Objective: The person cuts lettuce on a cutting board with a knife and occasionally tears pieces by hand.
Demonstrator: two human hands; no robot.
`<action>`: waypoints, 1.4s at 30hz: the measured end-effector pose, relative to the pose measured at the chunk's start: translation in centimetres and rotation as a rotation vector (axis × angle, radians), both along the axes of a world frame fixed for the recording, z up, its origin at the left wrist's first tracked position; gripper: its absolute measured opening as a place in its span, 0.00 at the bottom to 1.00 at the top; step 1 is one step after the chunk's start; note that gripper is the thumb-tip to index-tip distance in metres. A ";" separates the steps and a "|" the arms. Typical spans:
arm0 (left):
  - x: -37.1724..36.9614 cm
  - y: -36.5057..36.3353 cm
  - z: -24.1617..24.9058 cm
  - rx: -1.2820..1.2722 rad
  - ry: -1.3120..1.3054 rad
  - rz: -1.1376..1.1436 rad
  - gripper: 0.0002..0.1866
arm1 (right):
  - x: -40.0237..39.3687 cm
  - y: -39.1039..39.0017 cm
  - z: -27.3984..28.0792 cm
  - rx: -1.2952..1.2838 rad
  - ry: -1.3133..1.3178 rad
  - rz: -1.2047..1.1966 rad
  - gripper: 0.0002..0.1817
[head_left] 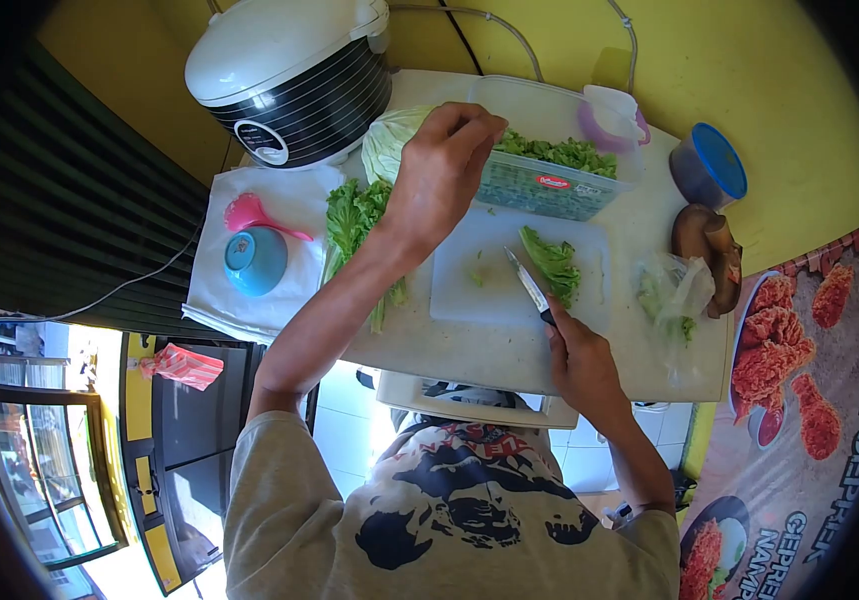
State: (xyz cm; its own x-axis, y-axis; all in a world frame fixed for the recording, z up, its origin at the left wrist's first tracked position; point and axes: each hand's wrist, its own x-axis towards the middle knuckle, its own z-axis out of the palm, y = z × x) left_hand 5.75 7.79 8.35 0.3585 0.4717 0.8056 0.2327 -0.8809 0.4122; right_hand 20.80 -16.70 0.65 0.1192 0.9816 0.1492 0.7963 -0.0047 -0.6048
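Note:
My right hand (586,368) is wrapped round the black handle of a knife (529,284), whose blade points up and left over the white cutting board (469,290). Beside the blade, a green lettuce leaf (552,262) lies on the board. My left hand (449,150) is raised at the left end of a clear plastic container (539,190) of cut greens, its fingers bent together; what they hold, if anything, is hidden. Behind that hand sits a pale cabbage (389,140). More leafy lettuce (351,215) lies left of my forearm.
A rice cooker (289,90) stands back left, near a blue bowl (255,262) and pink ladle (249,213) on white cloth (211,290). At right are a blue-lidded tub (707,167), a plastic bag (671,290) with greens, and a brown object (694,240).

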 end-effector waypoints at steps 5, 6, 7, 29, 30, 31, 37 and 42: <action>0.2 1.6 0.2 0.102 0.216 0.065 0.10 | 0.1 -0.2 -0.6 0.009 -0.032 -0.001 0.26; 0.1 1.0 0.4 0.164 0.169 0.090 0.11 | 0.2 -0.2 -0.6 0.014 -0.027 0.001 0.26; -0.1 0.4 0.3 0.223 0.121 0.113 0.11 | 0.2 -0.2 -0.6 0.018 -0.020 0.003 0.26; -2.2 0.0 -0.3 0.213 0.222 -0.098 0.14 | 0.3 -0.2 -0.6 0.046 -0.023 0.024 0.27; -1.9 0.8 0.1 0.266 0.196 -0.032 0.15 | 0.1 -0.3 -0.4 0.027 -0.046 0.033 0.27; -1.6 1.7 0.5 0.295 0.235 0.006 0.16 | -0.1 -0.5 0.0 0.008 -0.068 0.044 0.27; -0.7 1.9 1.2 0.394 0.226 0.126 0.17 | 1.0 -1.6 0.8 0.064 -0.130 -0.034 0.28; -0.7 -2.1 -3.0 0.209 0.320 -0.272 0.13 | 2.8 -1.9 0.2 0.182 -0.167 -0.139 0.27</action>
State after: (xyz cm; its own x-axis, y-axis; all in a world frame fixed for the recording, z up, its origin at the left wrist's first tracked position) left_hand 5.08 5.72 5.33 0.6927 0.1660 0.7018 0.0687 -0.9839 0.1649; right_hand 23.61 -18.61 0.81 0.2098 0.9127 0.3508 0.8842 -0.0239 -0.4666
